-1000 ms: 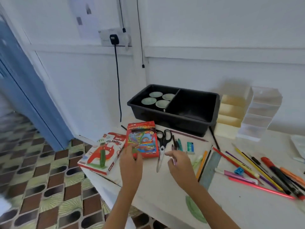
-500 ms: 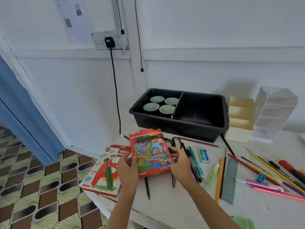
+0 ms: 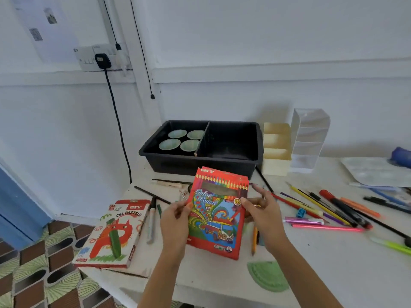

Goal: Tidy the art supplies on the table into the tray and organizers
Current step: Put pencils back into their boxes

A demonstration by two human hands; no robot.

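I hold a red colour pencil box (image 3: 219, 210) above the table, tilted upright toward me. My left hand (image 3: 175, 221) grips its left edge and my right hand (image 3: 263, 213) grips its right edge. Behind it stands the black divided tray (image 3: 255, 152), with several pale green round dishes (image 3: 181, 140) in its left compartment; the right compartment looks bare. A cream organizer (image 3: 277, 150) and a clear organizer (image 3: 308, 138) stand to the tray's right. An oil pastels box (image 3: 113, 232) lies at the table's left corner.
Loose pencils, pens and markers (image 3: 329, 207) lie scattered on the right of the table. A green protractor (image 3: 268, 276) sits near the front edge. A few pencils (image 3: 153, 216) lie between the boxes. Papers (image 3: 375, 172) rest at far right. The table's left edge drops to tiled floor (image 3: 37, 274).
Both hands closed on the colour pencil box and lifted it off the table, raising it upright. The scissors that lay beside it are now hidden behind it.
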